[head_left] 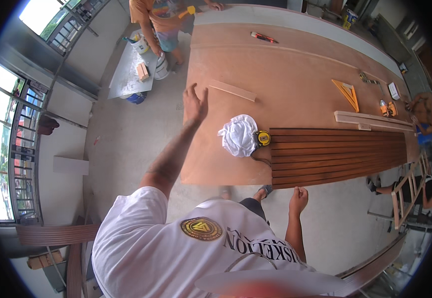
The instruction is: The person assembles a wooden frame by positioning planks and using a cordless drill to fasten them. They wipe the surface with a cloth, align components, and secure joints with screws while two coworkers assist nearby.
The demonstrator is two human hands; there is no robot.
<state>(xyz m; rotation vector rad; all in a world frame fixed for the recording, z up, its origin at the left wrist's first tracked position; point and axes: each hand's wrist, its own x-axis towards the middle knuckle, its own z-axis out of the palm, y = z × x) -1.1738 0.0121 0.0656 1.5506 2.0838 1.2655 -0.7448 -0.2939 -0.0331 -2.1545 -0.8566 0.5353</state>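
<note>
My left hand (195, 103) is raised over the left part of a plywood-topped table, fingers apart and nothing in them. A narrow wooden strip (233, 91) lies on the tabletop just beyond it. My right hand (299, 198) is closed at the near edge of a dark brown slatted wood panel (335, 155); what its fingers hold, if anything, is hidden. Against the panel's left end sits a yellow and black tape measure (263, 138). A bunched white cloth (239, 136) lies beside the tape measure, between my two hands.
On the plywood tabletop (285, 74) are a red and black cutter (264, 37), a yellow triangle square (346, 95) and light wood strips (370, 120). One person (159, 20) stands beyond the far left corner near buckets (161, 67). Another person (425, 113) is at the right end.
</note>
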